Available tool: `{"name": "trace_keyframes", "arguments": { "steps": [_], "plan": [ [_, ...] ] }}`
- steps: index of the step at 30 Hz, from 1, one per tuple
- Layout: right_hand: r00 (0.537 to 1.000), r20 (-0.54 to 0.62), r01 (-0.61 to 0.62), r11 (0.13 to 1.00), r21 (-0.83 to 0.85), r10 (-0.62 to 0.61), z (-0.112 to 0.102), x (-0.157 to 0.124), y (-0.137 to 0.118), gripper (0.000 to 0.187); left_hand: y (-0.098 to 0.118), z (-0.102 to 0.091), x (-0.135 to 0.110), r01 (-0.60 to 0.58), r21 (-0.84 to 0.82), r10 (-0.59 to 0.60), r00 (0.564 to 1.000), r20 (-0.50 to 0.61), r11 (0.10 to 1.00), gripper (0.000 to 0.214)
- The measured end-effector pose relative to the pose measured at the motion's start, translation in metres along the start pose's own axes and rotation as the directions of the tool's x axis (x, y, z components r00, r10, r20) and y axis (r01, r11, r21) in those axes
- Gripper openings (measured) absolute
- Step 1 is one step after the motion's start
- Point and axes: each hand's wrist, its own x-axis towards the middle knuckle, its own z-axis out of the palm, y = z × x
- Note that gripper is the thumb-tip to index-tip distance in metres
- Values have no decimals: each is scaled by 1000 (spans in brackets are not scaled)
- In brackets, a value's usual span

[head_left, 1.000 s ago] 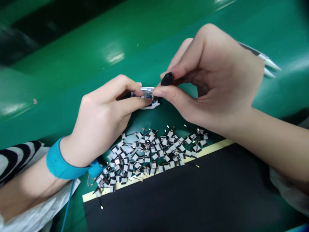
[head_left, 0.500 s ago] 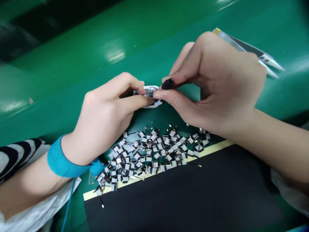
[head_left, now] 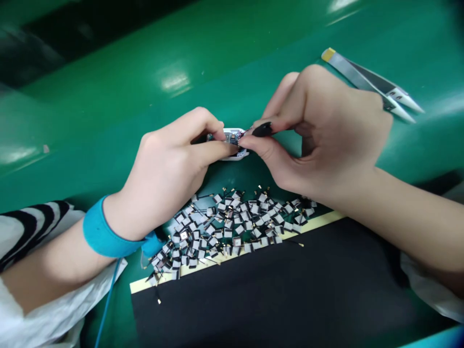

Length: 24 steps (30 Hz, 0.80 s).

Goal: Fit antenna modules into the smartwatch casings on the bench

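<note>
A small white-edged electronic device (head_left: 243, 153) with circuit parts exposed lies between my hands in the middle of the view. My left hand (head_left: 170, 154) grips it by the left part with thumb and forefinger, covering much of it. My right hand (head_left: 319, 130) has its thumb and forefinger pinched together at the device's right end. Between those fingers shows a small black piece (head_left: 262, 129); its exact kind is hard to make out, and the fingertips hide where it meets the device.
Many small grey-and-black parts with thin leads (head_left: 232, 217) lie heaped below my hands, along a pale yellow strip edging a black mat (head_left: 253, 295). Tweezers (head_left: 348, 70) rest on the green table (head_left: 137, 106) behind my right hand. A blue wrist strap (head_left: 105, 232) circles my left wrist, its cord trailing down.
My left hand and the device sit slightly further right in view. My right hand has shifted a little down, uncovering more of the tweezers. Both grips stay the same.
</note>
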Motion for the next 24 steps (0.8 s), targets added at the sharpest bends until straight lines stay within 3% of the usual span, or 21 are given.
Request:
{"name": "trace_keyframes", "arguments": {
  "steps": [15, 21, 24],
  "plan": [
    [998, 42, -46, 998, 31, 44, 5, 2, -3, 25, -1, 1, -1, 30, -4, -30, 1000, 8, 1000, 27],
    [987, -5, -151, 946, 287, 160, 10, 0, -1, 24, -2, 0, -2, 59, -55, -55, 996, 73, 997, 25],
    [979, -87, -135, 901, 411, 187, 1, 3, 1, 17, 3, -3, -1, 99, -33, -95, 991, 89, 995, 23]
  ]
}}
